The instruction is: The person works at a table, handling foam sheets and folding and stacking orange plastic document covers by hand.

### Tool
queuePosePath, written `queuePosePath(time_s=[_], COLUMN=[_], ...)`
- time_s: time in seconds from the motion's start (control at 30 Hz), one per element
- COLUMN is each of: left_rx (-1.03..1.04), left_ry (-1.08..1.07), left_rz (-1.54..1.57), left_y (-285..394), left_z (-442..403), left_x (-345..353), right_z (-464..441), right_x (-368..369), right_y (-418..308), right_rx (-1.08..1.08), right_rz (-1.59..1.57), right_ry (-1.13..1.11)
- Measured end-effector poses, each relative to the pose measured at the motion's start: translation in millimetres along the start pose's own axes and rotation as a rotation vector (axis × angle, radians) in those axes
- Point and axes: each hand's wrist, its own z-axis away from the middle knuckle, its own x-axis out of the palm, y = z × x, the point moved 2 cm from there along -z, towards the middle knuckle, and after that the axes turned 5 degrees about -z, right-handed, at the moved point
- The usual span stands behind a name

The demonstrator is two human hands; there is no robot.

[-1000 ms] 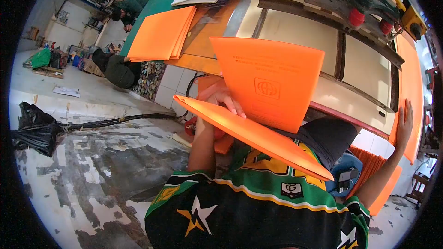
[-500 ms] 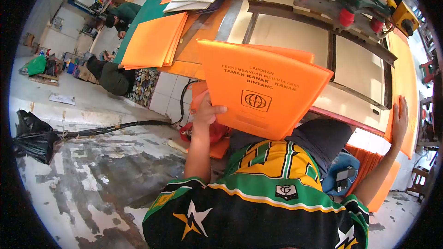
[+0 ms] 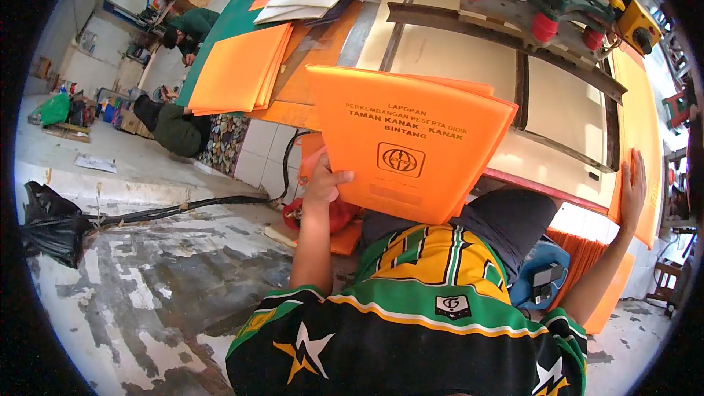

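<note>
My left hand (image 3: pixel 323 182) grips a few orange report folders (image 3: pixel 411 136) by their lower left edge, thumb on the front cover. The front one has dark printed text and a round emblem in a square. They are held tilted above my lap, in front of the table's near edge. My right hand (image 3: pixel 633 189) lies flat with fingers stretched out on an orange cover (image 3: pixel 636 114) at the table's right end. A pile of orange folders (image 3: pixel 242 70) rests on the table's left part.
A machine with red knobs (image 3: pixel 543 27) and a dark metal bar (image 3: pixel 506 48) stands over the cream worktop (image 3: pixel 565 95). Orange folders (image 3: pixel 576 264) stand upright beside a blue object (image 3: pixel 539 275) below. A person (image 3: pixel 187 33) works at the far left. A black cable (image 3: pixel 198 202) crosses the floor.
The whole view has shifted slightly. The folders in my left hand have turned a little, their right corner moving left. My right hand still rests on the orange cover.
</note>
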Motion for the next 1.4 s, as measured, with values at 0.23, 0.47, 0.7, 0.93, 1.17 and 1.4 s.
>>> queuePosePath(time_s=[0.23, 0.47, 0.7, 0.93, 1.17, 1.4], left_rx=[0.07, 0.132, 0.093, 0.165, 0.019, 0.015], left_ry=[-0.008, 0.11, 0.117, 0.162, -0.052, -0.048], left_rz=[0.041, -0.026, 0.036, 0.12, -0.756, -1.425], left_y=[-5, -4, -8, 3, 52, 82], left_z=[-2, -4, -2, -2, -8, -9], left_x=[0, 22, 20, 26, 26, 48], right_z=[1, 1, 1, 0, 0, 1], right_x=[-2, -1, -3, 0, 0, -2], right_y=[-6, -6, -10, -3, -3, -8], right_rx=[0.023, 0.044, 0.026, 0.003, 0.0, 0.018], right_rz=[-0.028, -0.033, -0.023, -0.033, -0.055, -0.067], right_ry=[-0.004, 0.0, -0.002, 0.008, 0.014, 0.006])
